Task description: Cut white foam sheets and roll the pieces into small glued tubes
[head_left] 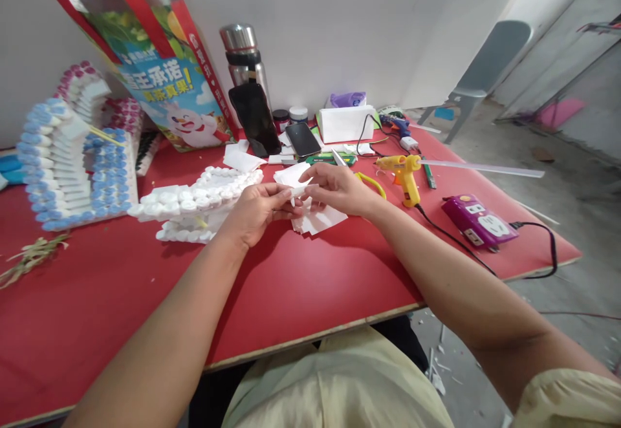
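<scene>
In the middle of the head view, my left hand (257,213) and my right hand (334,187) meet over the red table. Between their fingertips they pinch a small white paper roll (297,192). Just beneath the hands lie white paper sheets (321,220), partly covered by my fingers. Left of my left hand stands a white structure (189,203) built of many small rolled pieces. To the right of my right hand, a yellow glue gun (405,176) rests with a long clear glue stick in its back.
A purple power strip (480,222) sits near the right edge. Blue-and-white rolled work (77,169) and a shopping bag (169,79) occupy the left back. A phone (255,117) leans on a steel thermos (240,46). Pliers with yellow handles (372,184) lie beyond my right wrist.
</scene>
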{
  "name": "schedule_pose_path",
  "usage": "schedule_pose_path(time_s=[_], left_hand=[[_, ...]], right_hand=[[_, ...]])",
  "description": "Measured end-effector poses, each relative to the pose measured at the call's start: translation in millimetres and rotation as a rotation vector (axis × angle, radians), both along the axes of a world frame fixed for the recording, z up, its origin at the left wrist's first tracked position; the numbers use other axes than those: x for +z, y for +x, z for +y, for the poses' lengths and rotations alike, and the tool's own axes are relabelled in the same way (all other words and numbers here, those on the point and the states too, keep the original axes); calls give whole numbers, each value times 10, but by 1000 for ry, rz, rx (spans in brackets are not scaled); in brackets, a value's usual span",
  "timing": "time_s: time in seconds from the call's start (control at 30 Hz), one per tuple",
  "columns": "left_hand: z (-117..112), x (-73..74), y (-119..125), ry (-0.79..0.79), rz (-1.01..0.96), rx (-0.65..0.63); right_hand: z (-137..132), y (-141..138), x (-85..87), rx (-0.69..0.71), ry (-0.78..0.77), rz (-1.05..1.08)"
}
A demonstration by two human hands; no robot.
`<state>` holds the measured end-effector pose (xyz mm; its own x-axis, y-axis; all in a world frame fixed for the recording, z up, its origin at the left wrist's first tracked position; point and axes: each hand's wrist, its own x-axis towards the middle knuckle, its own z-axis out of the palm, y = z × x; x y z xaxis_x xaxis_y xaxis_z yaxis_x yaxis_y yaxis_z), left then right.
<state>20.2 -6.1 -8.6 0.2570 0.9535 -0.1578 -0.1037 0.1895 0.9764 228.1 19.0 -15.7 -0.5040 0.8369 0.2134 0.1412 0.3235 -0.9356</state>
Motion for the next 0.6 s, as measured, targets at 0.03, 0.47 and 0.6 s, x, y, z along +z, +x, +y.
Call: schedule_pose_path(time_s=[0.03, 0.47, 0.6], left_hand=[[0, -3, 3, 8, 7, 7], [22, -40, -4, 9, 33, 10], [19, -35, -16, -8, 38, -62]], right_hand=[[-1, -20, 2, -11, -65, 36], [-76, -101, -33, -125, 262, -273], [-42, -48, -26, -70, 519, -323]])
